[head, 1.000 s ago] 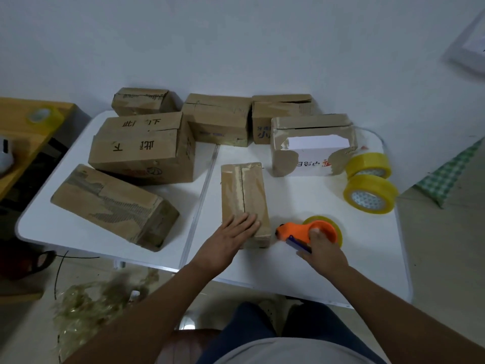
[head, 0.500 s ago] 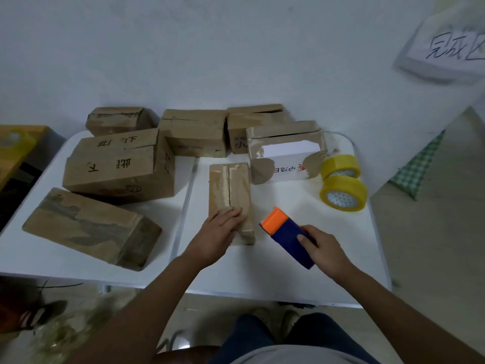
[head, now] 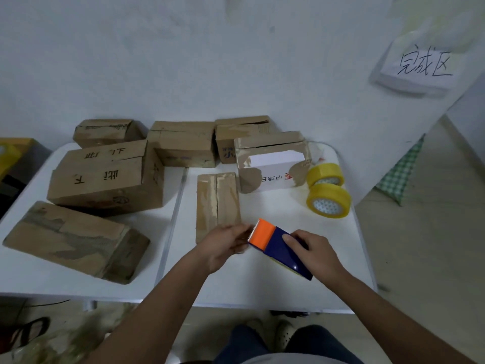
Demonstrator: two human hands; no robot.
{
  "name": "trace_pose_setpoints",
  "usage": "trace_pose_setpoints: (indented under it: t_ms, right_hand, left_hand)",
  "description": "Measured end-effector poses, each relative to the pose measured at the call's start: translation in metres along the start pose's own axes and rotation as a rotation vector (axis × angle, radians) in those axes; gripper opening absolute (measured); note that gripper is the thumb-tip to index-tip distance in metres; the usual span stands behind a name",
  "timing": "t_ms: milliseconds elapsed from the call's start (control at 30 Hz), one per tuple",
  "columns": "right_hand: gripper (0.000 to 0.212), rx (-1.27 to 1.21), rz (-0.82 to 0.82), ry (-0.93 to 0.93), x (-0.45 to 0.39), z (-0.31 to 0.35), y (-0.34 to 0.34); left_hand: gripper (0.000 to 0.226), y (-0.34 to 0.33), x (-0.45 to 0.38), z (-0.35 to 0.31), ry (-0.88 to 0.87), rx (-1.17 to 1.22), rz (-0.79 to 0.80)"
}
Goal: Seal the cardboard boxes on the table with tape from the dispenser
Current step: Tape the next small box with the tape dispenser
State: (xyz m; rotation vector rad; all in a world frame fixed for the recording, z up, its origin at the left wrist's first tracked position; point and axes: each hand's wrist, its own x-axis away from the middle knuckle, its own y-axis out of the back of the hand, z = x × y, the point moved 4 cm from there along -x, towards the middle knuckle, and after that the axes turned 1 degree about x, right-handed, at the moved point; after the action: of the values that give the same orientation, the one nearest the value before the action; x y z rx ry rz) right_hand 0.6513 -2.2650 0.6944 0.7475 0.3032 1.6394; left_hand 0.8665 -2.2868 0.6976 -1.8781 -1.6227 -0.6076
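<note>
Two hands, lower centre: right hand grips lifted dispenser; left hand, off narrow box, fingers pinching at its cutter, likely drawing tape.

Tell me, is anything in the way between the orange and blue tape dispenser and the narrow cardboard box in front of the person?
Only the left hand. It sits between the orange and blue tape dispenser, held by the right hand, and the near end of the narrow cardboard box. The box's top lies uncovered.
</note>
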Motion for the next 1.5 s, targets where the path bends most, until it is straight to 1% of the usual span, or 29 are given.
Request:
trace_pose_setpoints:
  t_ms: [100,200,300,400,533,667,833,933,1000,1133,1200,1300,1433,1500]
  right_hand:
    - [0.032,0.027,0.013,0.025,0.000,0.004,-0.001]
    - [0.039,0.051,0.036,0.056,-0.001,0.011,0.001]
    - [0.050,0.124,0.050,0.112,-0.003,0.017,0.004]
    - [0.062,0.217,0.070,0.156,-0.006,0.023,0.003]
    - [0.057,0.317,0.089,0.199,-0.014,0.033,-0.002]
    - [0.055,0.401,0.125,0.236,-0.019,0.042,0.003]
    - [0.053,0.443,0.198,0.278,-0.025,0.053,0.000]
    - [0.060,0.554,0.198,0.282,-0.030,0.044,0.008]
    - [0.065,0.613,0.204,0.284,-0.033,0.039,0.012]
    - [0.068,0.616,0.202,0.217,-0.038,0.033,0.010]
    - [0.067,0.614,0.179,0.184,-0.040,0.032,0.010]
    - [0.067,0.655,0.134,0.181,-0.043,0.033,0.010]
    - [0.062,0.627,0.140,0.177,-0.044,0.032,0.014]
    - [0.061,0.625,0.145,0.178,-0.046,0.032,0.018]
  left_hand:
    - [0.023,0.001,0.000,0.003,0.003,0.027,0.006]
    - [0.021,0.004,0.001,0.007,-0.016,0.000,-0.017]
    - [0.017,0.004,0.006,0.010,-0.050,-0.041,-0.070]
    - [0.016,0.007,0.010,0.010,-0.116,-0.133,-0.155]
    - [0.016,0.013,0.012,0.011,-0.159,-0.163,-0.246]
    - [0.016,0.037,0.017,0.010,-0.225,-0.073,-0.348]
    - [0.014,0.064,0.022,0.015,-0.255,0.014,-0.403]
    - [0.015,0.092,0.025,0.017,-0.220,0.071,-0.477]
    - [0.015,0.100,0.025,0.023,-0.172,0.079,-0.456]
    - [0.014,0.095,0.025,0.029,-0.166,0.114,-0.440]
    - [0.018,0.094,0.024,0.031,-0.182,0.125,-0.450]
    - [0.015,0.095,0.022,0.031,-0.230,0.154,-0.526]
    - [0.007,0.102,0.018,0.029,-0.251,0.147,-0.589]
    - [0.010,0.111,0.017,0.032,-0.242,0.135,-0.614]
